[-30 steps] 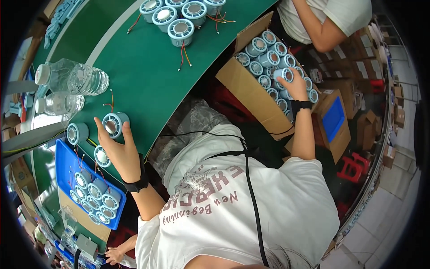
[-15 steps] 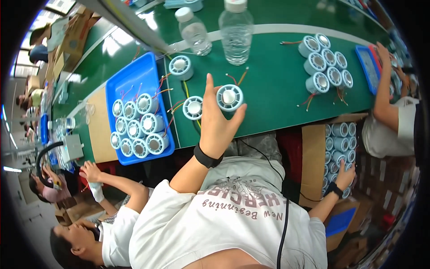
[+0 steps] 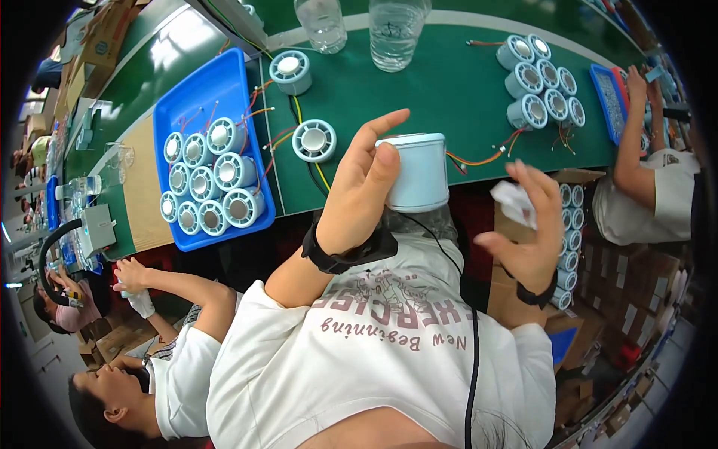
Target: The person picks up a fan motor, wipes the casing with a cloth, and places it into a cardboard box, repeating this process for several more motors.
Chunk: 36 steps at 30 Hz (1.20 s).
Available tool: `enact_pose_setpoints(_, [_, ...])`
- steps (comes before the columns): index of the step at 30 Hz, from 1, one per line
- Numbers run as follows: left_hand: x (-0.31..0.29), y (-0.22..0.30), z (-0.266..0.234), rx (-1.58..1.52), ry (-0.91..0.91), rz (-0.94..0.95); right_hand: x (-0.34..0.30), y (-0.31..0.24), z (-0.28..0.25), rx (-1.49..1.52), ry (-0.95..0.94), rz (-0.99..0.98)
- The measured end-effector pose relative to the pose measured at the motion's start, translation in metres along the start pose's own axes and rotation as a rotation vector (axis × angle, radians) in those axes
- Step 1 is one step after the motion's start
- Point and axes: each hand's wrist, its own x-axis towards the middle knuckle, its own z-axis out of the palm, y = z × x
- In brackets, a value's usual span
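A pale blue cylindrical motor (image 3: 421,176) stands on its side view above my lap, its coloured wires trailing to the right. My left hand (image 3: 357,187) is closed on its left side, thumb near the upper rim. To the right, my right hand (image 3: 532,236) is raised and smeared by motion, thumb apart from the fingers. A crumpled-looking white piece (image 3: 514,203) is at those fingers and appears held; its kind I cannot make out. Just beyond my left hand, another motor (image 3: 314,141) sits on the green table (image 3: 359,90), with one more motor (image 3: 290,72) behind it.
On the left lies a blue tray (image 3: 179,105) with several motors. A cluster of motors (image 3: 532,111) stands at the right. Two clear bottles (image 3: 394,37) are at the back. Beside my right arm is a box of motors (image 3: 570,239). Co-workers sit on both sides.
My left hand has brought the motor nearer and turned it from end-on to side-on. My right hand has left the box and risen toward the table, with the white piece now showing.
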Motion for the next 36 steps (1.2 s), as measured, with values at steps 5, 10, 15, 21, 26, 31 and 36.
enact_pose_setpoints(5, [-0.009,-0.007,0.006,0.040,-0.141,0.047,0.033,-0.010,0.024,-0.060,-0.087,-0.238])
enact_pose_setpoints(10, [-0.022,0.004,0.019,0.167,-0.197,0.242,0.033,-0.001,0.018,0.114,-0.080,-0.185])
enact_pose_setpoints(15, [-0.025,0.005,0.008,0.372,-0.198,0.293,0.026,0.005,0.023,0.172,-0.085,-0.134])
enact_pose_setpoints(21, [-0.021,0.010,0.011,0.612,-0.133,0.462,0.027,0.008,0.030,0.181,-0.135,-0.102])
enact_pose_setpoints(26, [-0.022,0.014,0.015,0.673,-0.086,0.506,0.024,0.010,0.041,0.252,-0.163,-0.053])
enact_pose_setpoints(31, [-0.020,0.014,0.017,0.791,-0.070,0.624,0.025,0.011,0.047,0.256,-0.198,-0.105])
enact_pose_setpoints(36, [-0.020,0.016,0.013,1.063,0.054,0.765,0.017,-0.002,0.038,0.768,0.108,0.165])
